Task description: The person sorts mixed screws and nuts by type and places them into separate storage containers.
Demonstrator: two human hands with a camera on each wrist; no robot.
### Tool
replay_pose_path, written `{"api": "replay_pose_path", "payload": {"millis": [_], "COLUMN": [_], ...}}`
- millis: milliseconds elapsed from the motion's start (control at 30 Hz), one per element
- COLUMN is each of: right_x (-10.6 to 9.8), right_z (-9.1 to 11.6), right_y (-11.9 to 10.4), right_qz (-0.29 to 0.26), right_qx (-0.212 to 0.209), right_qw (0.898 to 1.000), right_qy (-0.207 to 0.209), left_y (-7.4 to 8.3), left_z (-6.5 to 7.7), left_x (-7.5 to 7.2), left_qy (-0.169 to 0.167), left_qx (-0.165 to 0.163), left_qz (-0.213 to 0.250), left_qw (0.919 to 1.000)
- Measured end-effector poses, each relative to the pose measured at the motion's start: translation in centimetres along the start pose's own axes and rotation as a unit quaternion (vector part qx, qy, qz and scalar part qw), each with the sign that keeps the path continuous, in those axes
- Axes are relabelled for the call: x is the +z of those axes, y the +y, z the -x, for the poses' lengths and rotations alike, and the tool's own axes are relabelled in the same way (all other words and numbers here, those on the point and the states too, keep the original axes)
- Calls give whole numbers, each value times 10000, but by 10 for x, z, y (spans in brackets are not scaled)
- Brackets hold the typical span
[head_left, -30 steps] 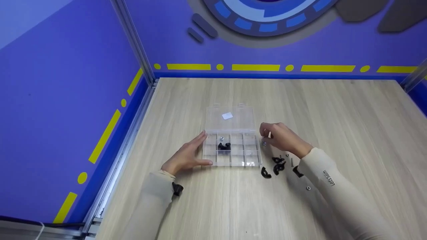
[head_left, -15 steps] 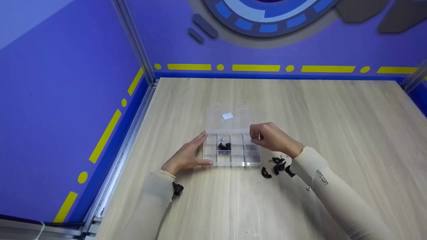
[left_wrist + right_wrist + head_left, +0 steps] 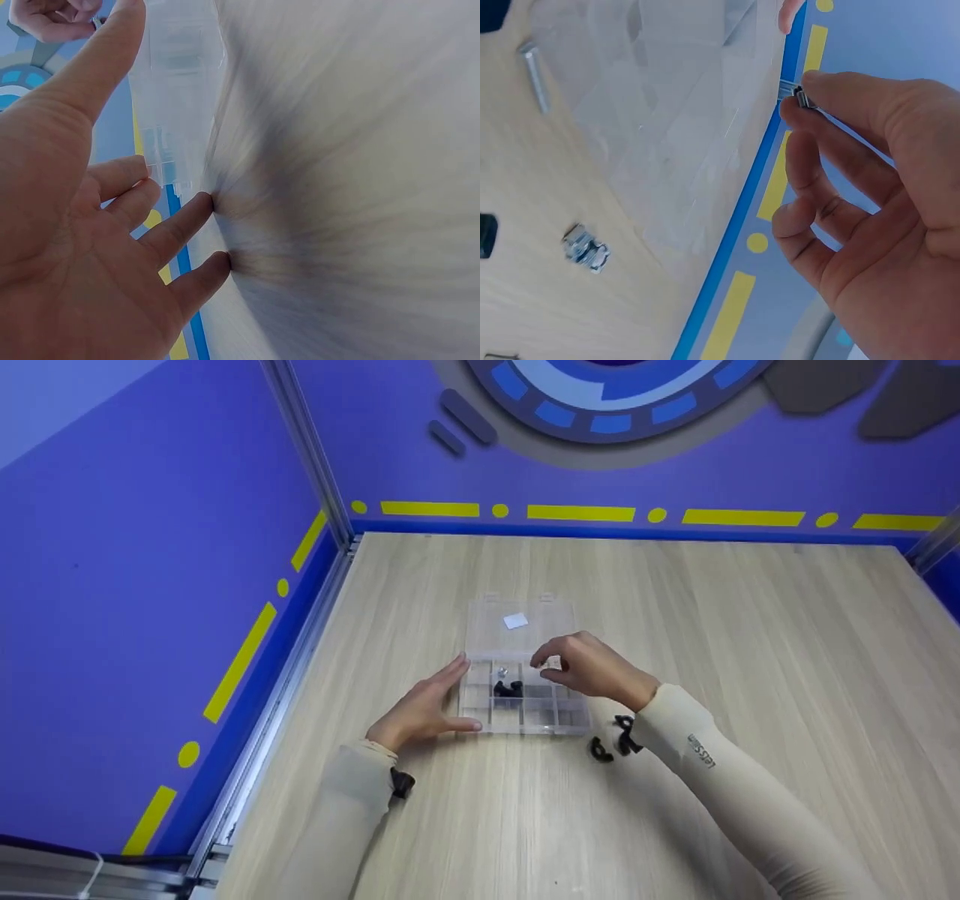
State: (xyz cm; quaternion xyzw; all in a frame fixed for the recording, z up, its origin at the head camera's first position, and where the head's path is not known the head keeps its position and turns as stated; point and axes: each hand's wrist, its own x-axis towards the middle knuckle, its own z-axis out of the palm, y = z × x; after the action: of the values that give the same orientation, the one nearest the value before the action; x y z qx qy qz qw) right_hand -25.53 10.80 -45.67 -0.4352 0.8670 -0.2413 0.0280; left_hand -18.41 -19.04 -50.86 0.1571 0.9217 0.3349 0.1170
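Observation:
A clear plastic compartment box lies on the table with its lid folded back. My left hand rests against the box's left side, thumb at the front corner and fingers spread. Over the right-hand compartments, my right hand pinches a small metal nut between thumb and index finger. A black curved part sits in one compartment, with a shiny metal piece in the one behind it. Part of the box's right side is hidden by the right hand.
Black curved parts lie on the table right of the box, some hidden under the right sleeve. The right wrist view shows a loose screw and another metal nut on the wood. A blue wall rises behind the table.
My right hand has moved left from beside the box to above its compartments, with its fingertips pinched. The left hand has stayed at the box's side.

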Motion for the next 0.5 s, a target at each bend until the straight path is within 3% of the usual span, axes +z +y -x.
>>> {"api": "replay_pose_path", "payload": {"millis": [500], "right_x": [16], "right_z": [-20], "right_y": [-9], "right_qz": [-9], "right_qx": [76], "right_qw": [9969], "right_qy": [-787], "left_y": [2], "left_z": [1], "left_x": [-2], "left_qy": [-57], "left_qx": [22], "left_qz": [113], "left_qw": [9999]}}
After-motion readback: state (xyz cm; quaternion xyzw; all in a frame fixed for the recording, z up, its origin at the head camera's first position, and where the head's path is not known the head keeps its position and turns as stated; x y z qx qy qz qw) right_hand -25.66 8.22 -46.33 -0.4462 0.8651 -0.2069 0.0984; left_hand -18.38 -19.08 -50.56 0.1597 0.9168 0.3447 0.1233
